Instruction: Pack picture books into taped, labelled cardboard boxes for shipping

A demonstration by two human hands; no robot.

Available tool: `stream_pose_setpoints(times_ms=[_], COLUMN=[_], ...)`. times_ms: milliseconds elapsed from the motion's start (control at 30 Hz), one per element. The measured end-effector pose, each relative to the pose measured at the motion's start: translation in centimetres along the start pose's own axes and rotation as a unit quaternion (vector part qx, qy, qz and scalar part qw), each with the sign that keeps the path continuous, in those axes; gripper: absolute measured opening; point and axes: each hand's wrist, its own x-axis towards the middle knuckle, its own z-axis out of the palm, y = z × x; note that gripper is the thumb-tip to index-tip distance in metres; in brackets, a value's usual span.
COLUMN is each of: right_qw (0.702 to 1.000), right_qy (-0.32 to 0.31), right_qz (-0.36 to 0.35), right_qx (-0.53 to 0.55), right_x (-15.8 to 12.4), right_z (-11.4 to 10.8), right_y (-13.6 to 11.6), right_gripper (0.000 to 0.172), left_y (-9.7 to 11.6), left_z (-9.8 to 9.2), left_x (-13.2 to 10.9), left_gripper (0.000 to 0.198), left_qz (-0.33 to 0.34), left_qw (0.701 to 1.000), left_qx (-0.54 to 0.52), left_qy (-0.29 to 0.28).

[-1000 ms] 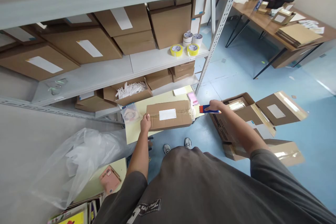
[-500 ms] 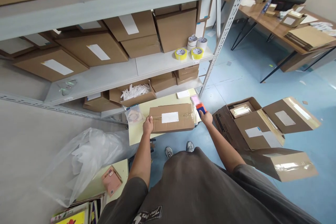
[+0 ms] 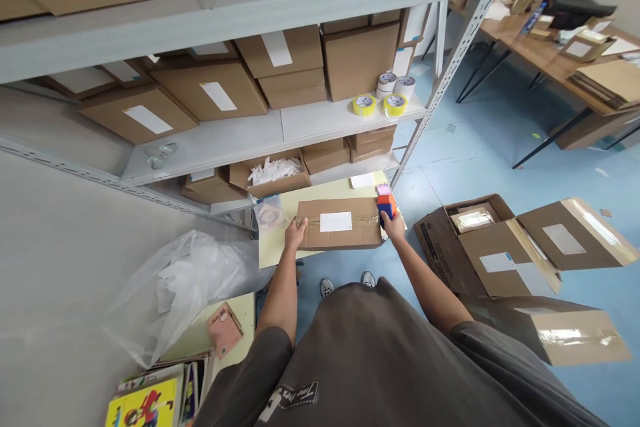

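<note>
A flat brown cardboard box (image 3: 340, 235) with a white label lies on a pale yellow table (image 3: 273, 250) below me. My left hand (image 3: 295, 235) holds the box's left end, fingers curled over the edge. My right hand (image 3: 394, 223) is closed on a red and blue tape dispenser (image 3: 385, 205), pressed at the box's right end. A strip of clear tape runs along the top of the box.
Grey metal shelving (image 3: 280, 127) behind the table holds many cardboard boxes and rolls of tape (image 3: 380, 101). Open boxes (image 3: 505, 247) lie on the blue floor at right. A clear plastic bag (image 3: 175, 287) and books (image 3: 145, 403) are at left. A wooden desk (image 3: 575, 60) stands far right.
My right hand has brought the tape dispenser leftward, from out over the floor boxes to the right end of the box. My left hand has stayed on the box's left end.
</note>
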Motion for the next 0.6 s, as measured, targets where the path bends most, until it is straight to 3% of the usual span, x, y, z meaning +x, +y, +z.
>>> stream_pose_setpoints(times_ms=[133, 300, 433, 600], right_qw=[0.998, 0.992, 0.969, 0.953], right_qy=[-0.048, -0.065, -0.125, -0.136], right_qz=[-0.042, -0.065, -0.098, -0.089], right_qx=[0.030, -0.089, -0.192, -0.256], right_x=[1.1, 3.2, 4.6, 6.1], right_z=[-0.1, 0.6, 2.0, 4.1], right_y=[-0.5, -1.7, -1.9, -2.0], right_gripper=[0.042, 0.036, 0.030, 0.032], left_y=[-1.1, -3.1, -4.7, -5.5], left_z=[-2.0, -3.9, -3.8, -3.2], left_x=[-0.5, -1.7, -2.9, -3.3], left_gripper=[0.050, 0.052, 0.054, 0.056], left_qz=[-0.007, -0.039, -0.070, -0.100], left_qw=[1.000, 0.999, 0.997, 0.994], left_qx=[-0.008, -0.003, 0.022, 0.042], left_qy=[0.013, 0.035, 0.036, 0.019])
